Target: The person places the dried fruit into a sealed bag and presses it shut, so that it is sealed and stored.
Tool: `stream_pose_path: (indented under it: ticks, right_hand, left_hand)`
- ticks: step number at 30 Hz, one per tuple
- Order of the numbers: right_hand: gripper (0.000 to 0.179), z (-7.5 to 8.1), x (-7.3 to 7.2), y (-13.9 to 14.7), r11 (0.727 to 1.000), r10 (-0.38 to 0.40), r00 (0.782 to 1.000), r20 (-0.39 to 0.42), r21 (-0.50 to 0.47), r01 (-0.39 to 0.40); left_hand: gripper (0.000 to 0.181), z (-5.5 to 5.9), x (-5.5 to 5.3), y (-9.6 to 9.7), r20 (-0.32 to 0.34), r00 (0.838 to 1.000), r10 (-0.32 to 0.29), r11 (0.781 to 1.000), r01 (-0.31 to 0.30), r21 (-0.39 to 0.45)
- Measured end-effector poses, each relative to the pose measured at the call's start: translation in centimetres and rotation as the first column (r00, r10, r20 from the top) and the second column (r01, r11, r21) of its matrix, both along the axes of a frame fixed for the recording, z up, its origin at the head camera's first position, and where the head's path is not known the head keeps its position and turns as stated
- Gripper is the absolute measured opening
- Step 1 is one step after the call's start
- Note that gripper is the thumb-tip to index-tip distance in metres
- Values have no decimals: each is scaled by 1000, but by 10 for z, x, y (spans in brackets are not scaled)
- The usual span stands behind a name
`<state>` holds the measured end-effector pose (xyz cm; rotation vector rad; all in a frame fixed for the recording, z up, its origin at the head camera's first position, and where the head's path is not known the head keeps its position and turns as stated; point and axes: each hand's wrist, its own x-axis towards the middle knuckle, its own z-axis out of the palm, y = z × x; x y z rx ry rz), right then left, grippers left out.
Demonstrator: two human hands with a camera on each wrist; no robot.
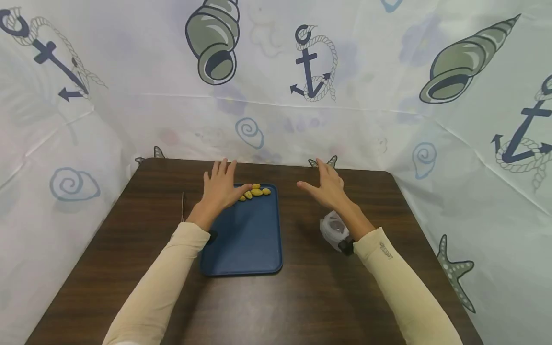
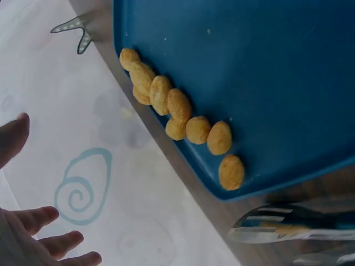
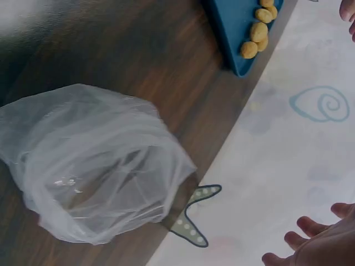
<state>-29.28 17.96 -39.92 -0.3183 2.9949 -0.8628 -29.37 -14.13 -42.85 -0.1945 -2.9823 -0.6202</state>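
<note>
My left hand is raised above the far left part of a blue tray, fingers spread and holding nothing. Several small, golden, oval food pieces lie in a row along the tray's far edge. Right of the tray, my right hand hovers over the table with its fingers extended, nothing in them. A clear plastic bag stands below the right wrist with its mouth open; the forearm partly covers it in the head view. What the bag contains cannot be made out.
Slotted metal tongs lie on the table just left of the tray, mostly cut off or hidden by the left arm. The dark wooden table ends at a white printed cloth behind and at both sides.
</note>
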Motion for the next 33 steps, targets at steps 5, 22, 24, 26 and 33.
stream_pose_path:
  ticks: [5, 22, 24, 26, 33]
  right_hand:
    - [104, -10, 6, 5, 1000, 16, 1000, -2, -14, -16]
    - [107, -37, 25, 17, 1000, 25, 1000, 0, 9, -25]
    - [107, -40, 27, 20, 1000, 19, 1000, 2, 16, -19]
    - [107, -42, 30, 24, 1000, 16, 1000, 2, 23, -16]
    - [110, -56, 43, 43, 999, 5, 1000, -1, 41, -5]
  left_hand:
    - [90, -5, 7, -4, -17, 1000, 8, 999, -7, 40]
    - [86, -22, 28, -19, -16, 997, 79, 993, -77, 94]
    - [85, -24, 29, -20, -18, 996, 86, 992, -84, 94]
    - [86, -25, 31, -21, -22, 995, 93, 992, -91, 93]
    - [83, -32, 36, -24, -22, 993, 118, 990, -116, 84]
